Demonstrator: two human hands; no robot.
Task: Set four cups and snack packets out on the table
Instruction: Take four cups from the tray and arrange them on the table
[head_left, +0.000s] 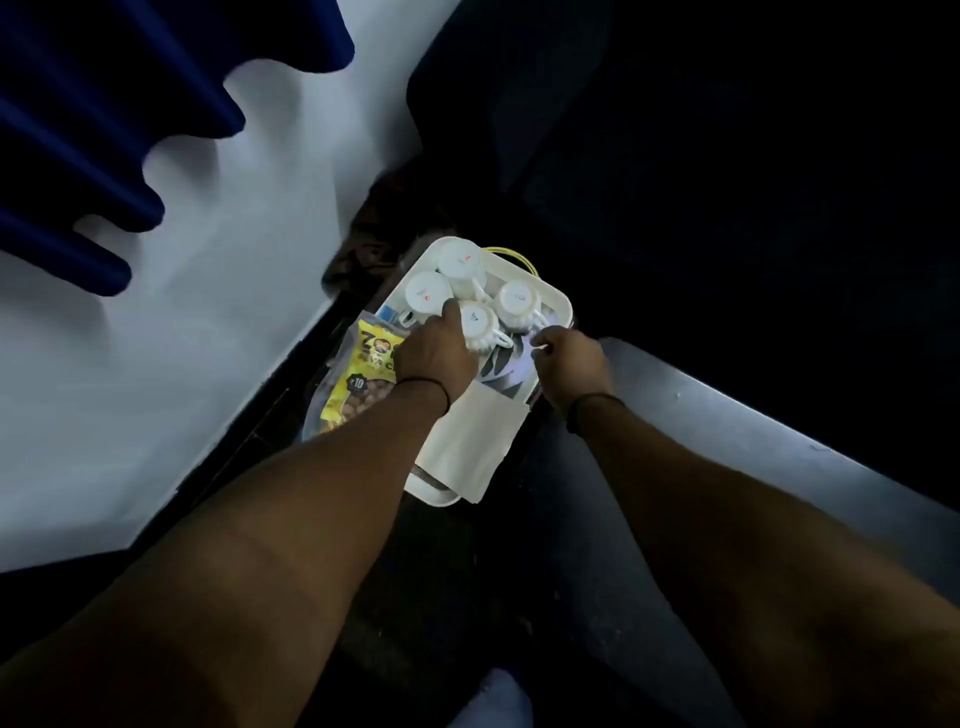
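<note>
A white tray (563, 306) sits low between a white table and a dark seat. Several white cups stand upside down at its far end. My left hand (436, 356) lies over the nearest cup (482, 323), fingers curled around its side. Two more cups (427, 295) (460, 262) stand behind it, and another cup (517, 301) is to the right. My right hand (571, 371) is closed at the tray's right rim, just below that cup's handle. A yellow snack packet (363, 379) lies against the tray's left side. A patterned packet (501, 364) shows between my hands.
A folded white cloth (475, 441) covers the tray's near half. The white table (182, 322) spreads to the left with a blue curtain (78, 130) hanging over it. A grey ledge (753, 441) runs along the right. The floor around is dark.
</note>
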